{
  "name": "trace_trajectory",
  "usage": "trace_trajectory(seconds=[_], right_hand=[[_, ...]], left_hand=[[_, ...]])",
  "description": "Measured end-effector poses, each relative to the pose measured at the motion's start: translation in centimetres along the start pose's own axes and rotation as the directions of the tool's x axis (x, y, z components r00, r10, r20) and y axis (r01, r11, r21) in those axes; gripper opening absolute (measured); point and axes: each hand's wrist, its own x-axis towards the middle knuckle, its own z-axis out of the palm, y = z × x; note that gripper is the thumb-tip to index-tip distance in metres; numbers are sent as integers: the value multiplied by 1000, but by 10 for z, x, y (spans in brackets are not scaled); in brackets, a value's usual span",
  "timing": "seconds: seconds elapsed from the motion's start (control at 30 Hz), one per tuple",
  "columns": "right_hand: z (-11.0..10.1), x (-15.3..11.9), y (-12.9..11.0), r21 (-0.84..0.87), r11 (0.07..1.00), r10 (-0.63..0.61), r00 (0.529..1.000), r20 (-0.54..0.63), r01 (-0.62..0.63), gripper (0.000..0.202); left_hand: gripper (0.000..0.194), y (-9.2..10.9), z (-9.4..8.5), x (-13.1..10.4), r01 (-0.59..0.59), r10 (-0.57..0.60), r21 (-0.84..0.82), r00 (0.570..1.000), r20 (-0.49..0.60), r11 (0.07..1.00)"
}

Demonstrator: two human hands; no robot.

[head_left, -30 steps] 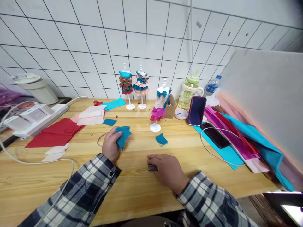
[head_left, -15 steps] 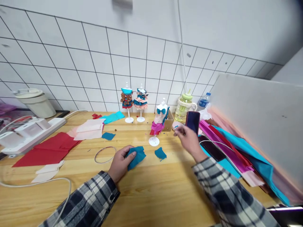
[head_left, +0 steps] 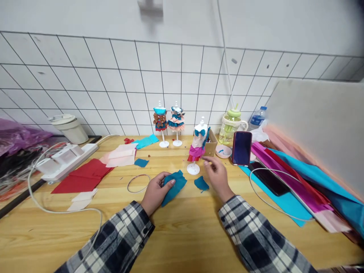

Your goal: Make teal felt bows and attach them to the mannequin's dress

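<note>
My left hand (head_left: 156, 192) grips a teal paper piece (head_left: 175, 185) between thumb and fingers, above the wooden table. My right hand (head_left: 217, 175) is closed in a pinch just right of the nearest small mannequin (head_left: 198, 140); whatever its fingertips hold is too small to make out. That mannequin wears a teal bow, a pale bodice and a magenta and red skirt, on a round white base. A second teal piece (head_left: 201, 183) lies between my hands. Two more dressed mannequins, one with brown bows (head_left: 160, 119) and one with ruffles (head_left: 176, 120), stand behind.
Red paper (head_left: 85, 176), pale pink sheets (head_left: 121, 155) and a wire ring (head_left: 138, 183) lie left, near a power strip (head_left: 68, 163). At right are a pink dish (head_left: 223, 151), an upright phone (head_left: 241, 148), a green-lidded jug (head_left: 231, 127), a cable and coloured sheets (head_left: 295, 178).
The view has turned left and tilted. My right hand has moved from in front of the dish and phone toward the nearest mannequin's base. My left hand still holds the teal paper.
</note>
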Motion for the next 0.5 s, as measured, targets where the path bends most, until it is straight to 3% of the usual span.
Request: trace_trajectory(seconds=[0.07,0.13,0.27,0.33,0.4,0.5], right_hand=[[10,-23,-17,42,999,-23,961,275,12,32],[20,-36,-30,56,998,1,911,412,-27,38],[30,-41,-33,69,968,192,887,421,-242,24],[29,-40,-28,133,951,198,877,437,-281,17],[26,-38,-26,159,959,137,878,459,-233,16],[18,-37,-28,48,996,40,880,473,-71,16]], left_hand=[[31,1,3,-2,21,-20,-68,1000,13,997],[32,4,6,-5,14,-11,-68,999,43,998],[30,10,10,-12,-27,25,26,998,64,999],[30,12,11,-14,-14,8,54,995,100,998],[30,12,12,-15,3,-20,92,983,182,996],[31,11,10,-15,36,-67,117,958,278,993]])
